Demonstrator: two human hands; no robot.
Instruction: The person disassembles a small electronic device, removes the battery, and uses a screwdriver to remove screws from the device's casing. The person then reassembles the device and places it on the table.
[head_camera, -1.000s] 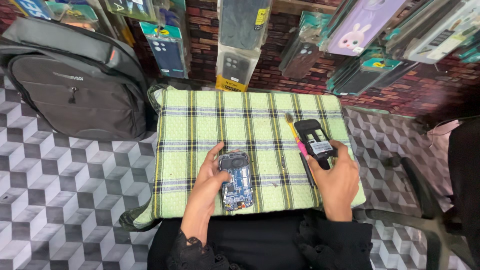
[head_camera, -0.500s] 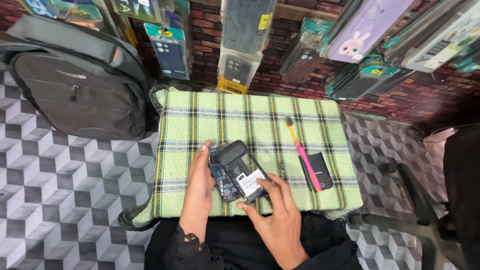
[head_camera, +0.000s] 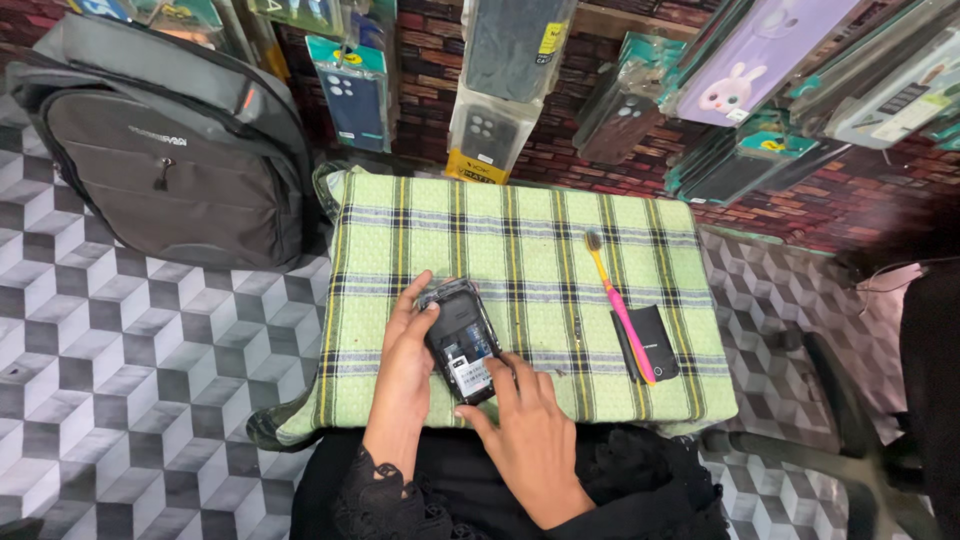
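Two hands: left hand (head_camera: 405, 365), right hand (head_camera: 530, 440). One phone (head_camera: 462, 343). One toothbrush (head_camera: 620, 305). One small black block (head_camera: 652, 342). One green cloth (head_camera: 520, 240). One grey backpack (head_camera: 170, 150). Many phone cases (head_camera: 355, 90) hanging.

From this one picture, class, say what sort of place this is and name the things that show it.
Probably a phone repair or accessory stall. Packaged phone cases hang along a brick-pattern wall, and both hands work on a small black phone on a green checked cloth.
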